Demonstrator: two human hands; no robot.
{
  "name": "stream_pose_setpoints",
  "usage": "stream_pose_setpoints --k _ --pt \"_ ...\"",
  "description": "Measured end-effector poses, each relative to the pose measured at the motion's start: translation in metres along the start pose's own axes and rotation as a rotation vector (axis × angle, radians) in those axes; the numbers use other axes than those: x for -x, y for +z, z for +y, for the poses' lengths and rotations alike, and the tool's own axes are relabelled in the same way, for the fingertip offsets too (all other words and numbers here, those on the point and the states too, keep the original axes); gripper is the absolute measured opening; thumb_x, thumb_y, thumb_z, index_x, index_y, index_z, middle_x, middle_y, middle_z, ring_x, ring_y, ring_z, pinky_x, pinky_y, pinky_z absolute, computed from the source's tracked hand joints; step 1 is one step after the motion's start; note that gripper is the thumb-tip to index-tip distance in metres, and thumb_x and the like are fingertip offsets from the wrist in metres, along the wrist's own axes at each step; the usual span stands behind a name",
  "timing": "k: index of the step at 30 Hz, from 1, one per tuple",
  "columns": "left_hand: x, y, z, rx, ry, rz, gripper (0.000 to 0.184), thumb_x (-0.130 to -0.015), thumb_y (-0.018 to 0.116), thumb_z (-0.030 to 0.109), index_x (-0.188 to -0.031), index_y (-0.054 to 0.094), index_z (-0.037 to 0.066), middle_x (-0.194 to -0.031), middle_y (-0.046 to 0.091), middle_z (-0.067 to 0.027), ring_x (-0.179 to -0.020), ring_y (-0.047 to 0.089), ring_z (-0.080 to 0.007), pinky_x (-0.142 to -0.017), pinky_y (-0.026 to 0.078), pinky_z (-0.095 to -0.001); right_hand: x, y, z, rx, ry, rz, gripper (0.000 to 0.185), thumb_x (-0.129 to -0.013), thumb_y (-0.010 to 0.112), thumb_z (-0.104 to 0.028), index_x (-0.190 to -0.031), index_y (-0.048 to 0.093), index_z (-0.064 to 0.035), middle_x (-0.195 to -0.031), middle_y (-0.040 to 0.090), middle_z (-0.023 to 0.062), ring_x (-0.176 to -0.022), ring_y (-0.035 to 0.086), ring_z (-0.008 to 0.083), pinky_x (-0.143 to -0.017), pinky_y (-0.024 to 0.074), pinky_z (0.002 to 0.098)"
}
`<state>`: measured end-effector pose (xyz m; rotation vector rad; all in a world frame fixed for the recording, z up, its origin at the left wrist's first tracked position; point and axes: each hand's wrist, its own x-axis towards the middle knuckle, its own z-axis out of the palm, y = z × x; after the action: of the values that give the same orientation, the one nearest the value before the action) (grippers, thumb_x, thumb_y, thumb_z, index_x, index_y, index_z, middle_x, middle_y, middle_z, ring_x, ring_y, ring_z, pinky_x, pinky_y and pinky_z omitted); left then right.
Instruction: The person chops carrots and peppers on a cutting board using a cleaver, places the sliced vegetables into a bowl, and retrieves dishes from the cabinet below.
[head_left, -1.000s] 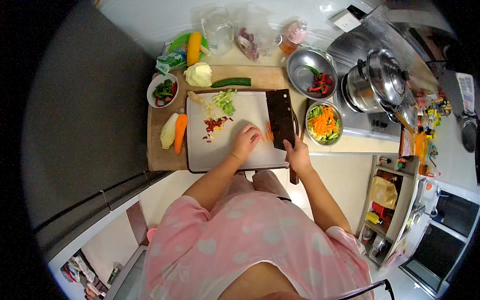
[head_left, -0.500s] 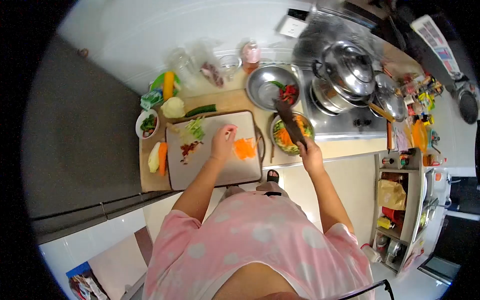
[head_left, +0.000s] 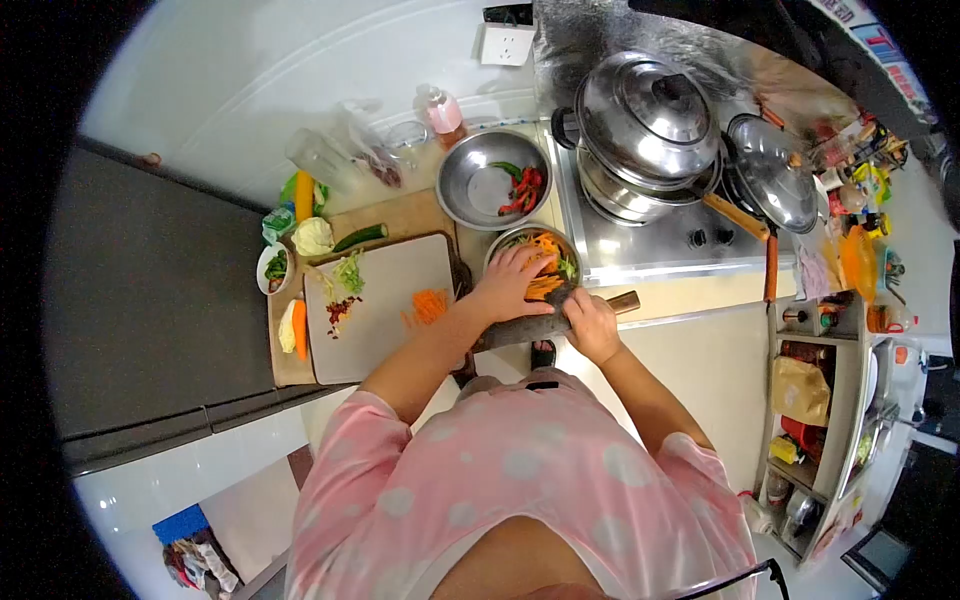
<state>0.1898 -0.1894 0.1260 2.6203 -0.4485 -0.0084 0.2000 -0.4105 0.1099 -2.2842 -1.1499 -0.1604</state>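
Note:
My left hand (head_left: 508, 287) lies over the metal bowl (head_left: 489, 250) of shredded vegetables, its fingers stretched out on the carrot shreds (head_left: 548, 246). My right hand (head_left: 593, 327) is closed on a kitchen knife; its wooden handle (head_left: 627, 302) sticks out to the right. The dark, wide blade (head_left: 512, 332) points left, below the bowl and under my left wrist. On the cutting board (head_left: 375, 340) lie a pile of carrot shreds (head_left: 430, 306), some pale green shreds (head_left: 348, 273) and small chopped reddish bits (head_left: 338, 312).
Behind the bowl stands a larger steel bowl (head_left: 465, 200) with red and green peppers (head_left: 522, 190). A lidded steamer pot (head_left: 645, 120) sits on the stove (head_left: 650, 250) at right. Cucumber (head_left: 360, 237), cauliflower (head_left: 312, 237) and a whole carrot (head_left: 300, 328) lie around the board's left side.
My left hand has moved right from the board to the vegetable bowl. The knife has swung from above the bowl to its near side, blade now pointing left.

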Motion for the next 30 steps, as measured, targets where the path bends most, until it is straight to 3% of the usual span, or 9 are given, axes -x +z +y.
stream_pose_setpoints --k 11,15,17,19,22,25,26,29,30 --pt "-0.038 0.043 -0.018 -0.021 -0.153 -0.057 0.074 -0.079 0.062 0.056 -0.138 0.040 0.016 -0.133 0.041 -0.0119 -0.127 0.035 -0.0310 -0.106 0.024 -0.0474 0.003 -0.021 0.009 0.031 -0.032 -0.093 0.038 -0.058 0.072 -0.012 -0.090 0.051 -0.0070 -0.090 0.049 0.0124 -0.075 0.057 0.0315 -0.066 0.0480 0.0408" --pt "-0.043 0.041 -0.033 0.014 -0.175 -0.055 0.061 -0.081 0.064 0.046 -0.131 0.047 0.015 -0.134 0.042 -0.0096 -0.126 0.035 -0.0318 -0.104 0.026 -0.0494 0.009 -0.024 0.006 -0.001 -0.038 -0.136 0.040 -0.058 0.074 -0.012 -0.090 0.050 -0.0075 -0.091 0.049 0.0124 -0.077 0.058 0.0329 -0.068 0.0482 0.0427" --pt "-0.043 0.036 -0.047 0.027 -0.143 0.062 0.042 -0.082 0.065 0.040 -0.112 0.058 0.011 -0.120 0.052 -0.0099 -0.115 0.046 -0.0313 -0.098 0.035 -0.0447 0.016 -0.026 0.011 -0.005 -0.014 -0.132 0.040 -0.058 0.074 -0.012 -0.089 0.050 -0.0076 -0.092 0.049 0.0125 -0.078 0.058 0.0337 -0.069 0.0482 0.0434" --pt "-0.043 0.013 -0.067 0.159 -0.148 0.079 0.032 -0.084 0.064 0.034 -0.102 0.061 0.008 -0.111 0.057 -0.0102 -0.108 0.052 -0.0302 -0.094 0.039 -0.0418 0.020 -0.033 0.013 -0.057 0.175 -0.148 0.036 -0.060 0.073 -0.008 -0.087 0.050 -0.0088 -0.092 0.050 0.0116 -0.080 0.058 0.0331 -0.067 0.0485 0.0424" --pt "-0.028 -0.021 -0.073 0.212 -0.188 0.493 0.020 -0.086 0.063 0.024 -0.094 0.061 0.005 -0.099 0.060 -0.0107 -0.100 0.056 -0.0282 -0.090 0.042 -0.0389 0.020 -0.032 0.021 -0.239 0.375 0.031 0.026 -0.068 0.070 -0.003 -0.084 0.050 -0.0077 -0.085 0.049 0.0125 -0.074 0.056 0.0323 -0.065 0.0476 0.0398" --pt "-0.018 -0.047 -0.053 0.336 -0.403 0.637 0.014 -0.083 0.063 0.016 -0.092 0.059 0.006 -0.096 0.058 -0.0133 -0.095 0.055 -0.0325 -0.084 0.043 -0.0421 0.006 -0.019 0.029 -0.446 0.489 0.115 0.022 -0.073 0.070 -0.004 -0.083 0.051 -0.0070 -0.082 0.049 0.0129 -0.069 0.053 0.0309 -0.062 0.0472 0.0361" --pt "-0.016 -0.044 -0.046 0.282 -0.325 0.642 0.015 -0.083 0.064 0.016 -0.092 0.059 0.006 -0.096 0.057 -0.0136 -0.095 0.055 -0.0327 -0.083 0.044 -0.0420 0.010 0.006 0.044 -0.538 0.585 0.120 0.018 -0.080 0.069 -0.007 -0.083 0.052 -0.0062 -0.074 0.052 0.0088 -0.057 0.050 0.0224 -0.052 0.0443 0.0303" --pt "-0.015 -0.020 -0.017 0.151 -0.108 0.620 0.016 -0.081 0.066 0.014 -0.092 0.057 0.005 -0.097 0.056 -0.0137 -0.095 0.054 -0.0333 -0.083 0.044 -0.0418 -0.017 -0.008 0.028 -1.048 0.882 0.066 0.015 -0.085 0.066 -0.009 -0.085 0.052 -0.0059 -0.070 0.053 0.0037 -0.050 0.047 0.0137 -0.045 0.0405 0.0262" --pt "-0.016 -0.011 -0.009 0.133 -0.043 0.587 0.017 -0.080 0.066 0.012 -0.092 0.057 0.005 -0.097 0.056 -0.0134 -0.095 0.054 -0.0337 -0.084 0.044 -0.0420 -0.023 -0.008 0.025 -1.124 0.877 0.097 0.012 -0.088 0.063 -0.009 -0.087 0.051 -0.0060 -0.067 0.052 0.0004 -0.046 0.043 0.0076 -0.041 0.0373 0.0237"
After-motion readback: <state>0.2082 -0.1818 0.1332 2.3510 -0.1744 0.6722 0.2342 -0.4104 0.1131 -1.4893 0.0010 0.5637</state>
